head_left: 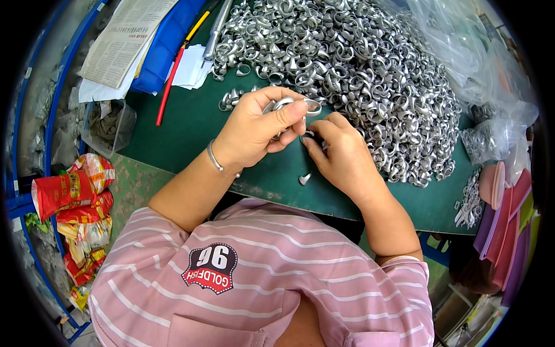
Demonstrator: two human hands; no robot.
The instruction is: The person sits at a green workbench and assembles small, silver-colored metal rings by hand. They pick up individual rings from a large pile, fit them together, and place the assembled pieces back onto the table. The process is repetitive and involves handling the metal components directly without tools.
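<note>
While beside the ring heap (358, 75), left hand (254, 130) pinching metal rings (292, 105); right hand (341, 153) curled, perhaps gripping a small piece.

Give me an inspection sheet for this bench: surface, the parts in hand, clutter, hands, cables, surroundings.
Surface: green table, worn front edge.
Job's things: big heap of metal rings; one loose piece near the edge.
Clutter: newspaper, red pencil, blue tray, plastic bags.
Hands: left hand grips a few rings; right hand pinches a small part, too hidden to tell.
Cables: nothing seen.
Surroundings: red snack packets at left, coloured sheets at right.
</note>
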